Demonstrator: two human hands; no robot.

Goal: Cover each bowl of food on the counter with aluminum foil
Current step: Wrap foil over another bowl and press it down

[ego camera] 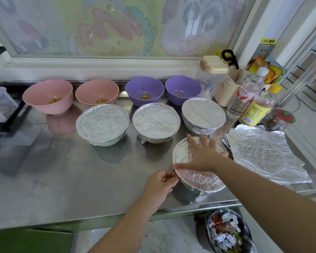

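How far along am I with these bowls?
Done: three foil-covered bowls in the middle row. In hand: a fourth bowl, right hand pressing on top, left hand pinching its foil at the rim. Remaining: two pink bowls and two purple bowls, uncovered; spare foil sheets nearby.

Right hand (201, 157) presses the foil (199, 178) flat; left hand (160, 185) pinches its edge.
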